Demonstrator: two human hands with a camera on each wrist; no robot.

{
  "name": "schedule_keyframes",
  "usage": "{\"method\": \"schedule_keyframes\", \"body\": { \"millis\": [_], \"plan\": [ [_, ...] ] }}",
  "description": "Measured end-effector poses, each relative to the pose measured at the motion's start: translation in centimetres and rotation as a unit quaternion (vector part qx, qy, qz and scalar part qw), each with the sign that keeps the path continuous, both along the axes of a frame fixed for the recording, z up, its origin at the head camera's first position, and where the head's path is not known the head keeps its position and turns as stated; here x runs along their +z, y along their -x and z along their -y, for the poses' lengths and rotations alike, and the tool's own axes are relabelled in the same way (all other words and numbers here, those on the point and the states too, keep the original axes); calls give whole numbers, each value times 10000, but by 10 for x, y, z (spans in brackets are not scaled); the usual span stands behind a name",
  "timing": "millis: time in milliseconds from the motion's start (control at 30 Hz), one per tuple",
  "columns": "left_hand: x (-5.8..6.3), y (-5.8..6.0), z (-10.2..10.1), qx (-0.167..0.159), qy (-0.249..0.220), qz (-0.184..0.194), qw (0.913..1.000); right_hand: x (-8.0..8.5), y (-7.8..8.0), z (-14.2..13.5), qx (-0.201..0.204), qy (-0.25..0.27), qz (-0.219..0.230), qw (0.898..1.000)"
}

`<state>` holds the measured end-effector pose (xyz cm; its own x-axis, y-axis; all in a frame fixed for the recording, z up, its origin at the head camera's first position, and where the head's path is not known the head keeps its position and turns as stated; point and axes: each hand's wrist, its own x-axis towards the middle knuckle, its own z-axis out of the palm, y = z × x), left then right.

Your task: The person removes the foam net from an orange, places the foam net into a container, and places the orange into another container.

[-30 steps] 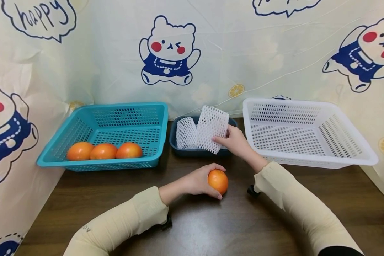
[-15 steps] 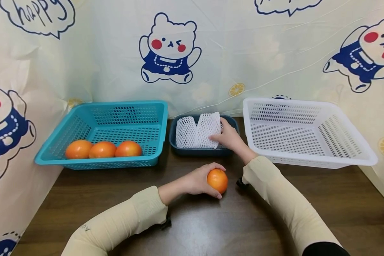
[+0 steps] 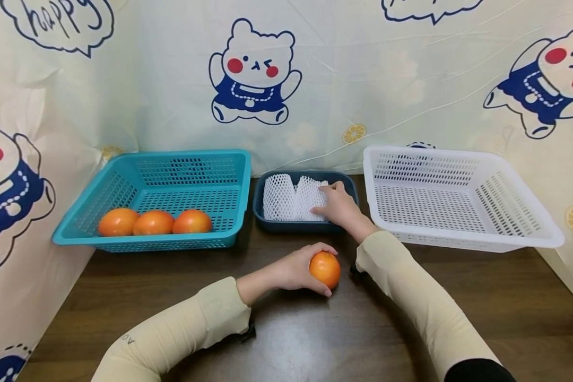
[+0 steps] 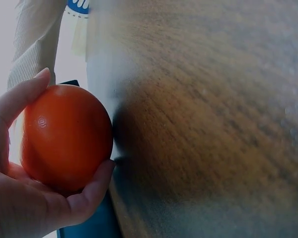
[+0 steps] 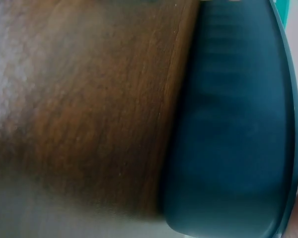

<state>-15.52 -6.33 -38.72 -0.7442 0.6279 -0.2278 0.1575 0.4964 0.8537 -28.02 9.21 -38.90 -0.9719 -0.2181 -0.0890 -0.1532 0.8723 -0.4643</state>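
Note:
My left hand (image 3: 293, 269) grips an orange (image 3: 325, 270) from its left side, thumb in front and fingers behind, on the brown table. In the left wrist view the same orange (image 4: 69, 136) shows smooth and round between thumb and fingers. My right hand (image 3: 340, 204) reaches into the dark blue tray (image 3: 291, 227) and pinches the right edge of a white foam net sleeve (image 3: 309, 200). Beside it in the tray lies another foam net sleeve (image 3: 279, 197). The right wrist view shows mostly the tray's outer wall (image 5: 233, 129); the fingers are barely visible there.
At the left stands a teal basket (image 3: 153, 243) with three oranges (image 3: 154, 223) along its front. A white basket (image 3: 463, 237) stands at the right. Behind everything hangs a pale curtain (image 3: 324, 79) printed with bears.
My right hand has lowered the foam net sleeve from above the tray down into it, and has sunk further around its right edge. The left hand and its orange have stayed put.

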Motion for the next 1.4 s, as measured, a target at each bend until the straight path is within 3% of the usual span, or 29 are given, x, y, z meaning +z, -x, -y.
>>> {"method": "schedule_keyframes", "body": {
  "millis": [200, 500, 767, 967, 1400],
  "plan": [
    [-1, 0, -1, 57, -35, 4, 10000, 3, -3, -2, 115, -260, -453, 9986],
    [-2, 1, 2, 302, -124, 1, 9995, 12, -10, -2, 507, -14, -838, 9952],
    [14, 8, 11, 421, -303, -324, 9981, 22, -14, -2, 827, 57, -1107, 9904],
    [26, 10, 20, 662, -325, -491, 9961, 33, -17, -2, 982, 417, -1131, 9878],
    [49, -1, 37, 1293, -314, -1032, 9857, 46, -25, 5, 1170, 1066, -989, 9824]
  ]
}}
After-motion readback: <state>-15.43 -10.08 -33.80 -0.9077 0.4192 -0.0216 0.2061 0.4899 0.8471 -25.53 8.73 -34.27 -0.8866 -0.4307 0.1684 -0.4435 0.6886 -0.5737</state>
